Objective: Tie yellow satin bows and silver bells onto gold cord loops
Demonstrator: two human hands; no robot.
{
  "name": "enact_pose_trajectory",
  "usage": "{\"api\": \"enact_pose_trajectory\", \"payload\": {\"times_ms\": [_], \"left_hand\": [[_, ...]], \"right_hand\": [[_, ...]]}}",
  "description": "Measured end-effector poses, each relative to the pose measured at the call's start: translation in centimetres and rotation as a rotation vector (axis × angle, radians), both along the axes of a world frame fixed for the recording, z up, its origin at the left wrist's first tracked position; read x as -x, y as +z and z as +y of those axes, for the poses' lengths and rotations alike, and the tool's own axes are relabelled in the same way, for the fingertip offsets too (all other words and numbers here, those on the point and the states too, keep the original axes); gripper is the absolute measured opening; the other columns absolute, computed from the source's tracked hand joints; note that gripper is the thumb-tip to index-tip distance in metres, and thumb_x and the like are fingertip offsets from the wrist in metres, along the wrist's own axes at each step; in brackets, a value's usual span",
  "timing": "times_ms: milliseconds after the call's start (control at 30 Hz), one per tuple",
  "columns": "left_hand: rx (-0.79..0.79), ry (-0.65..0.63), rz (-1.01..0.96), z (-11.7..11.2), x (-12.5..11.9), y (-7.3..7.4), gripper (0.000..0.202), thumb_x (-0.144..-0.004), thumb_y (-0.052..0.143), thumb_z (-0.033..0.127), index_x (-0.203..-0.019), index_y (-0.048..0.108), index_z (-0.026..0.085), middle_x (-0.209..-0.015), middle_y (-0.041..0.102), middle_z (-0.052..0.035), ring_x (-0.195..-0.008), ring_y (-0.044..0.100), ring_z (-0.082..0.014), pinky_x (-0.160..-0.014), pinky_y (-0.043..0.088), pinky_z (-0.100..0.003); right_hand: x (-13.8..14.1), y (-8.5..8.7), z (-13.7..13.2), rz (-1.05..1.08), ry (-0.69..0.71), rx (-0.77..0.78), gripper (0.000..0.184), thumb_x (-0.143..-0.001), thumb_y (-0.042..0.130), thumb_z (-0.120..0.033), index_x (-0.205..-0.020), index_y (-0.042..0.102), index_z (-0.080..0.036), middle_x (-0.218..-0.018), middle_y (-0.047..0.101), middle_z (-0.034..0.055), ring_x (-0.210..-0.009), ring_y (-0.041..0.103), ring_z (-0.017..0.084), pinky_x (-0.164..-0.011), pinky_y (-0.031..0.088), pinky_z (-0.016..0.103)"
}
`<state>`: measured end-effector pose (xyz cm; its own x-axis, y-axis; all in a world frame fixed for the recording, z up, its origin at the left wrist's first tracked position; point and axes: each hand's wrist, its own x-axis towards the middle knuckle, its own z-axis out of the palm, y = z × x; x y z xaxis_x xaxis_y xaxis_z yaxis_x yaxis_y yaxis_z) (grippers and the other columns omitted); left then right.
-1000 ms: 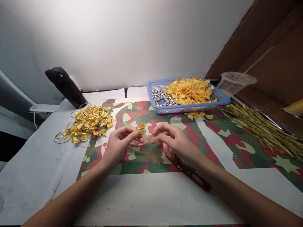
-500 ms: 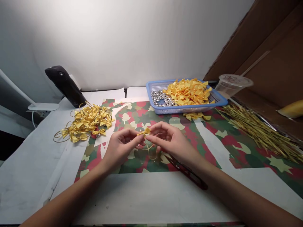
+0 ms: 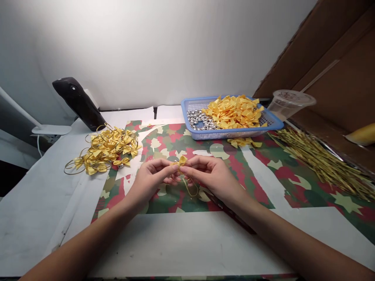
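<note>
Over the patterned sheet, my left hand (image 3: 154, 173) and my right hand (image 3: 212, 171) meet, both pinching a small yellow ribbon bow (image 3: 183, 160). A thin gold cord loop (image 3: 191, 191) hangs below the bow between my fingers. A bit of silver shows at the bow, partly hidden by my fingertips. Under my right wrist lies a dark red slender tool (image 3: 234, 217), perhaps scissors or tweezers, mostly covered by the forearm. To the left is a heap of yellow bows with gold loops and small silver bells (image 3: 109, 150).
A blue basket (image 3: 231, 135) holds loose yellow bows and silver bells. A few bows (image 3: 244, 143) lie before it. Gold cords (image 3: 325, 164) are bundled at right, near a clear plastic cup (image 3: 288, 104). A black device (image 3: 77, 102) leans at back left beside a white lamp base (image 3: 52, 129).
My fingers have shifted slightly around the bow, and the hanging loop has swung a little to the right. My right hand has closed in slightly. Both hands keep their pinch.
</note>
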<state>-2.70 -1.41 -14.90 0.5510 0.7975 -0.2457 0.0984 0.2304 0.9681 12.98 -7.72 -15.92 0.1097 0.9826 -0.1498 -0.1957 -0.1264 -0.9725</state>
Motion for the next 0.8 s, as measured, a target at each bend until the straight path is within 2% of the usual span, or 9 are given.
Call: {"api": "enact_pose_trajectory", "payload": {"times_ms": [133, 267, 333, 433, 500, 667, 800], "left_hand": [[0.147, 0.022, -0.051, 0.1, -0.2, -0.3, 0.018, -0.070, 0.075, 0.032, -0.067, 0.069, 0.015, -0.066, 0.066, -0.0011, -0.059, 0.061, -0.0090, -0.056, 0.051, -0.016], [0.152, 0.043, -0.013, 0.1, -0.3, -0.1, 0.017, -0.068, 0.075, 0.031, -0.065, 0.070, 0.015, -0.065, 0.066, -0.0009, -0.057, 0.060, -0.0085, -0.055, 0.051, -0.016], [0.153, 0.026, -0.006, 0.0, -0.3, 0.0, 0.017, -0.069, 0.075, 0.031, -0.066, 0.070, 0.015, -0.064, 0.066, -0.0006, -0.056, 0.060, -0.0083, -0.054, 0.051, -0.016], [0.168, 0.016, -0.028, 0.0, -0.2, -0.2, 0.016, -0.070, 0.074, 0.031, -0.067, 0.070, 0.015, -0.065, 0.067, -0.0009, -0.057, 0.061, -0.0088, -0.055, 0.051, -0.017], [0.177, 0.028, -0.043, 0.0, -0.2, -0.3, 0.017, -0.070, 0.074, 0.031, -0.067, 0.070, 0.015, -0.066, 0.067, -0.0013, -0.058, 0.061, -0.0092, -0.057, 0.052, -0.017], [0.233, 0.073, -0.087, 0.0, -0.3, -0.2, 0.017, -0.066, 0.077, 0.030, -0.067, 0.070, 0.014, -0.065, 0.067, -0.0019, -0.056, 0.060, -0.0086, -0.058, 0.053, -0.018], [0.248, 0.095, -0.106, 0.0, -0.4, -0.1, 0.017, -0.066, 0.076, 0.029, -0.069, 0.070, 0.013, -0.067, 0.068, -0.0025, -0.058, 0.061, -0.0093, -0.058, 0.053, -0.019]], "right_hand": [[0.2, 0.0, -0.4, -0.229, -0.104, -0.150, 0.021, -0.073, 0.070, -0.035, -0.076, 0.058, -0.019, -0.067, 0.062, -0.0014, -0.059, 0.059, 0.012, -0.055, 0.049, 0.025], [0.5, 0.0, -0.8, -0.512, -0.199, -0.315, 0.010, -0.081, 0.061, -0.025, -0.082, 0.052, -0.022, -0.061, 0.056, -0.0051, -0.055, 0.057, 0.011, -0.052, 0.048, 0.023], [0.5, -0.1, -0.9, -0.648, -0.199, -0.429, 0.006, -0.082, 0.058, -0.018, -0.085, 0.054, -0.021, -0.063, 0.058, -0.0048, -0.055, 0.057, 0.010, -0.054, 0.049, 0.022], [0.2, -0.6, -0.9, -0.869, -0.147, -0.623, 0.015, -0.085, 0.054, -0.010, -0.091, 0.064, -0.019, -0.070, 0.063, -0.0007, -0.060, 0.059, 0.010, -0.057, 0.049, 0.022], [0.0, -0.9, -0.9, -0.990, -0.164, -0.709, 0.020, -0.086, 0.052, -0.009, -0.096, 0.068, -0.018, -0.070, 0.064, 0.0011, -0.060, 0.058, 0.010, -0.056, 0.049, 0.021], [-0.1, -1.1, -1.0, -1.171, -0.207, -0.825, 0.024, -0.090, 0.048, -0.010, -0.099, 0.070, -0.013, -0.069, 0.063, 0.0047, -0.058, 0.057, 0.011, -0.053, 0.048, 0.020], [0.0, -0.9, -1.0, -1.220, -0.207, -0.847, 0.027, -0.091, 0.045, -0.011, -0.101, 0.070, -0.015, -0.070, 0.063, 0.0046, -0.061, 0.058, 0.012, -0.057, 0.050, 0.021]]}}
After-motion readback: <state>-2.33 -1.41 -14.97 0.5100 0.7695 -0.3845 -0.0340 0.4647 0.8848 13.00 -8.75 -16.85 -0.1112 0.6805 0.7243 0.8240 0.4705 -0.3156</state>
